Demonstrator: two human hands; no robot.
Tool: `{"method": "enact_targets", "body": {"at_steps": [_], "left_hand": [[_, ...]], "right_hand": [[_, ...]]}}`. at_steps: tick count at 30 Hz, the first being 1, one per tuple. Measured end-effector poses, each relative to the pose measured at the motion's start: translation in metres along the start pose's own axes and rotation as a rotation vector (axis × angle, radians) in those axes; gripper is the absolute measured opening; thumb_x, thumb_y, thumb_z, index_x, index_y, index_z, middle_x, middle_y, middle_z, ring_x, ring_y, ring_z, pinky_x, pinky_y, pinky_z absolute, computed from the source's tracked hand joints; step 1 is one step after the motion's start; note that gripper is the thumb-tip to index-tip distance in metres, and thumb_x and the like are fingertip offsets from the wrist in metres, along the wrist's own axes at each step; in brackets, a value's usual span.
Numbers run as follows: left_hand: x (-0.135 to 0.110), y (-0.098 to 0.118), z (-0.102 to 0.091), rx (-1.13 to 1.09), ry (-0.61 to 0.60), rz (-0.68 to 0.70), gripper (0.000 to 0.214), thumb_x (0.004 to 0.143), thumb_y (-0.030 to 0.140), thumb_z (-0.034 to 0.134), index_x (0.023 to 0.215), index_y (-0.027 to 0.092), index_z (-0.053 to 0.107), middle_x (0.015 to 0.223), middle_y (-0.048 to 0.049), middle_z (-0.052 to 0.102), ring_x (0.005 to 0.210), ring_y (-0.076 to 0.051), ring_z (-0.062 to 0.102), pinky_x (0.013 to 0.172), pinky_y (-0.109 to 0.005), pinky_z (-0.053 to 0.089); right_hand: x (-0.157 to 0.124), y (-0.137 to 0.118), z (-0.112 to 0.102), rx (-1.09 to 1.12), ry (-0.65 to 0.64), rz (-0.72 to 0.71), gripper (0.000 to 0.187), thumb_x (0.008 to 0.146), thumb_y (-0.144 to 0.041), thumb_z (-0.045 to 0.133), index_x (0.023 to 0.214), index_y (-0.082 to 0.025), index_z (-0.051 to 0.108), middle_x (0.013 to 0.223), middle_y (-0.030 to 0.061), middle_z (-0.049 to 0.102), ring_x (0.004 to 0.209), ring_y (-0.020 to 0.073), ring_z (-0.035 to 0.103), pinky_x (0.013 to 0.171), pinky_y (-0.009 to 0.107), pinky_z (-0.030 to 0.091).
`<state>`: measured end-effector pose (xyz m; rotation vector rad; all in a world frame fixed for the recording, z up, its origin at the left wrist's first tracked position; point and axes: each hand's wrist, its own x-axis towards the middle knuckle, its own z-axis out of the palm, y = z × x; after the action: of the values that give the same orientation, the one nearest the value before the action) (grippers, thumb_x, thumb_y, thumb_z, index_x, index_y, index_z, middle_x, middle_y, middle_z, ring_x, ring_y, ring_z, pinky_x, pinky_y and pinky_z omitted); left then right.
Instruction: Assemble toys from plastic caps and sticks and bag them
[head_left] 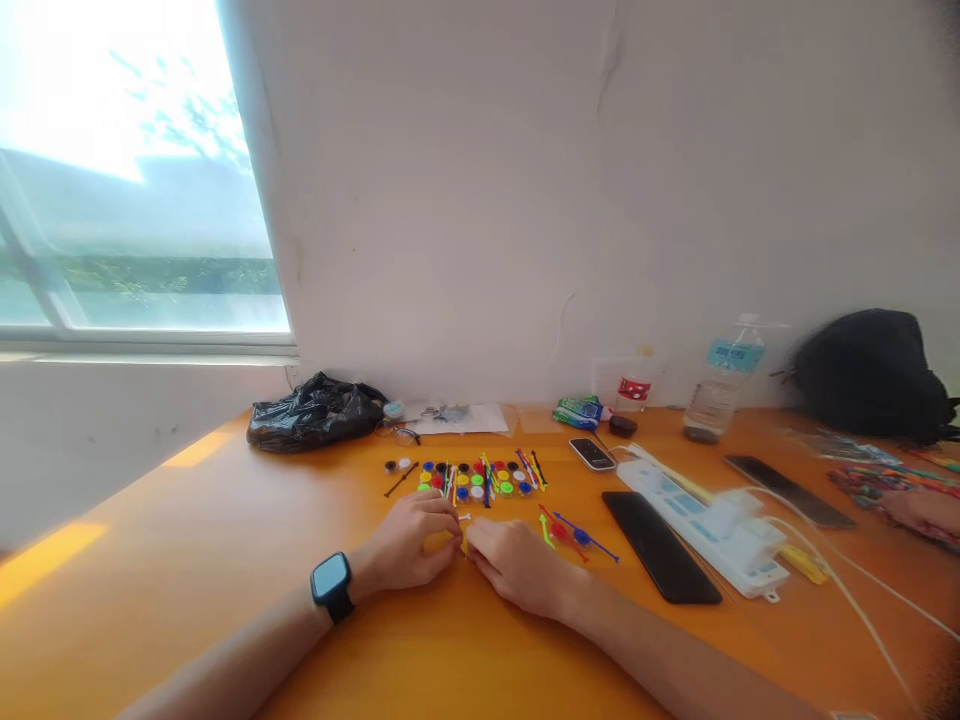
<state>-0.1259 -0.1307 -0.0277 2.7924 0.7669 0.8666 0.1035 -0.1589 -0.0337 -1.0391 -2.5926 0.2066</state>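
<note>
My left hand [416, 540], with a black smartwatch [331, 582] on its wrist, has its fingers curled in a pinch. Close against it, my right hand [517, 565] is bent with thumb and fingertips together. A small plastic spinner piece with a white tip [465, 517] shows between the fingertips, with a bit of yellow below; most of it is hidden. Just beyond the hands lie rows of small coloured plastic discs [477, 493] and a bunch of thin plastic arrows [487, 480]. To the right are several arrows on discs, among them a blue spinner [582, 538] and a red spinner [559, 532].
A black phone [660, 545] and a white power strip [694, 520] with cables lie right of my hands. Further back are a white device [592, 455], a water bottle [724, 385], a black plastic bag [315, 412] and glasses [405, 434]. A person's hand [919, 515] rests at far right.
</note>
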Motion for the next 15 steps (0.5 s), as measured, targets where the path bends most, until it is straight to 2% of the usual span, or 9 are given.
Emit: {"method": "enact_targets", "body": {"at_steps": [4,9,15], "left_hand": [[-0.001,-0.009,-0.005,0.087,0.052,-0.052,0.018,0.096,0.021,0.054,0.088,0.023,0.07,0.085,-0.0061,0.071,0.079,-0.02,0.062,0.073,-0.031,0.045],[-0.006,-0.022,-0.008,0.175,0.038,-0.091,0.013,0.094,0.023,0.059,0.09,0.023,0.071,0.085,-0.0055,0.073,0.079,-0.021,0.064,0.071,-0.031,0.043],[-0.008,-0.027,-0.012,0.206,-0.012,-0.127,0.009,0.09,0.027,0.064,0.085,0.023,0.071,0.081,-0.0051,0.073,0.074,-0.021,0.064,0.066,-0.03,0.041]], "right_hand": [[-0.005,-0.004,-0.008,0.086,-0.03,0.034,0.02,0.097,-0.014,0.048,0.11,-0.021,0.061,0.104,0.0058,0.073,0.089,0.0201,0.067,0.073,0.028,0.04],[-0.009,-0.005,-0.012,0.04,-0.041,0.073,0.015,0.09,-0.012,0.05,0.093,-0.02,0.062,0.09,0.0052,0.071,0.078,0.0193,0.063,0.067,0.028,0.035],[-0.008,-0.005,-0.011,0.104,-0.004,0.066,0.016,0.083,-0.01,0.052,0.088,-0.02,0.063,0.082,0.0025,0.067,0.071,0.0162,0.057,0.064,0.026,0.035]]}}
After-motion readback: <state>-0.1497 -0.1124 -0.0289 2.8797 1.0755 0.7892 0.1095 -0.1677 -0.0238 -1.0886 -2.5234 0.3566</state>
